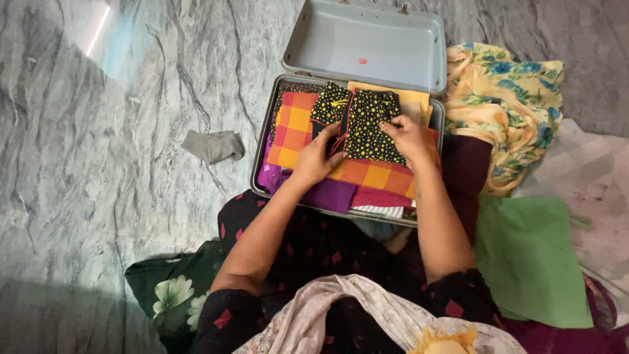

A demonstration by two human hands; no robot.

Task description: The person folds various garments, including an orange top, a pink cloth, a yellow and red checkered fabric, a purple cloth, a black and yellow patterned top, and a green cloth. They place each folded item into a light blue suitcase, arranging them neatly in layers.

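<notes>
Black cloth with yellow dots [367, 124] lies folded on top of the pile in the open grey metal trunk [436, 121], over an orange and yellow checked cloth [298, 128] that covers most of the stack. Your left hand [318, 157] rests at the near left edge of the dotted cloth, fingers bent onto its border where some red thread hangs; you press it rather than grip it closed. Your right hand [407, 136] sits on the right half of the same cloth, fingertips pinching a fold of it against the pile. Under the checked cloth you can see purple fabric [327, 193] and a strip of magenta spilling toward the trunk's near rim. The trunk's lid [367, 42] stands open away from you, its inside bare grey.

On the marble floor [98, 164], a small grey rag [213, 145] lies well apart to the left of the trunk. To the right, a yellow cloth with blue flowers [511, 92] is heaped beside the trunk, and a green cloth [531, 262] lies flat near your right elbow.
</notes>
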